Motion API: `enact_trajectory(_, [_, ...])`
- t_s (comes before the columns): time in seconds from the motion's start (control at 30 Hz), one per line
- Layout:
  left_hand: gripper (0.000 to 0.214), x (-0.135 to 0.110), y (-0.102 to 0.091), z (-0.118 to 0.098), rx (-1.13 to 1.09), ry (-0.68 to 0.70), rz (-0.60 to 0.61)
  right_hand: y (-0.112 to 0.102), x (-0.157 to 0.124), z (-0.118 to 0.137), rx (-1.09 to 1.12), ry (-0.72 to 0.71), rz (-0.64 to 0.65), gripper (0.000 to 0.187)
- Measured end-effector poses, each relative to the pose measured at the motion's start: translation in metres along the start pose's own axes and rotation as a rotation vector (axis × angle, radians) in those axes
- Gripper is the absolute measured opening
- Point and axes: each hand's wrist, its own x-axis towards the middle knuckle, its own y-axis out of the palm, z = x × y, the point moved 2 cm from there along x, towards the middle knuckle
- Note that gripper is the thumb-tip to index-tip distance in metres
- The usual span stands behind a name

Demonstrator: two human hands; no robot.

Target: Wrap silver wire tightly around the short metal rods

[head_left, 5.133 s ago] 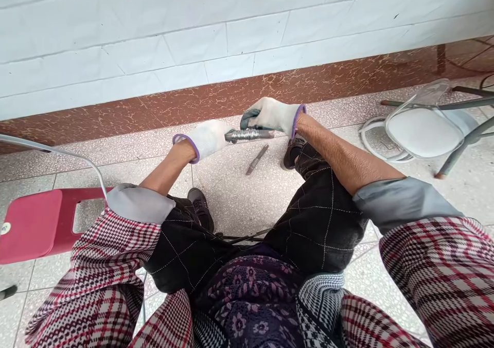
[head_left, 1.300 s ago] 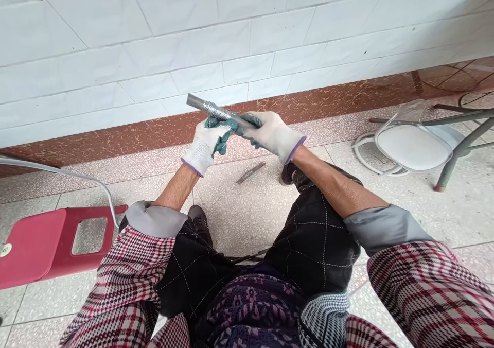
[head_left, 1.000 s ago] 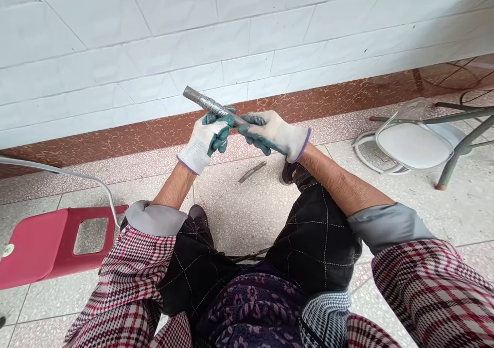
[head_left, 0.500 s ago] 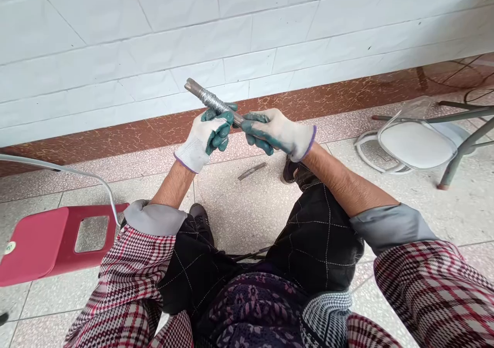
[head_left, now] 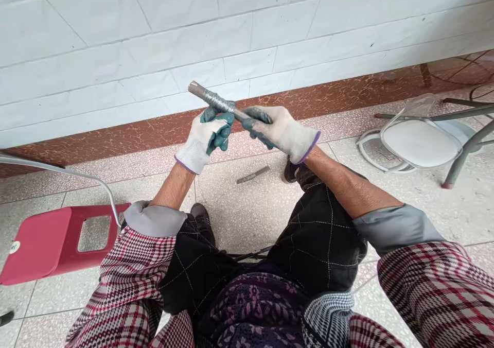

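Observation:
A metal rod (head_left: 198, 89) slants through the air in front of me, its far end up to the left. Silver wire (head_left: 216, 101) is wound thickly around its middle part. My right hand (head_left: 272, 125), in a white glove with green-coated fingers, is wrapped around the near end of the rod. My left hand (head_left: 214, 130), gloved the same way, is closed at the lower end of the wire winding, thumb in front and fingers partly behind the rod. Whether a loose wire end lies in its fingers cannot be made out.
On the floor between my feet lies a narrow grey metal strip (head_left: 253, 175). A red plastic seat (head_left: 42, 242) with a pale bent tube (head_left: 88, 175) stands at left. At right are a white-seated stool (head_left: 420, 143) and grey metal legs (head_left: 465, 155). A tiled wall (head_left: 193, 44) rises ahead.
The rod has turned slightly and its far end has shifted a little right and down. My left fingers have moved slightly along the winding. My right hand keeps its grip.

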Motion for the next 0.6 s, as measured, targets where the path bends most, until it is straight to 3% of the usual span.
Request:
enact_trajectory(0.1, [0.011, -0.001, -0.001, 0.0, 0.072, -0.013, -0.017, 0.002, 0.0, -0.001, 0.137, 0.071, 0.156, 0.03])
enact_trajectory(0.3, [0.005, 0.009, 0.004, 0.014, 0.134, -0.004, -0.127, 0.001, 0.004, 0.002, -0.35, -0.073, -0.135, 0.02])
enact_trajectory(0.43, [0.01, 0.003, 0.01, 0.015, 0.258, 0.028, -0.107, -0.004, 0.006, 0.001, -0.489, -0.053, -0.157, 0.026])
enact_trajectory(0.6, [0.013, -0.008, 0.011, 0.015, 0.361, 0.032, -0.048, -0.004, 0.009, -0.004, -0.567, -0.059, -0.123, 0.02])
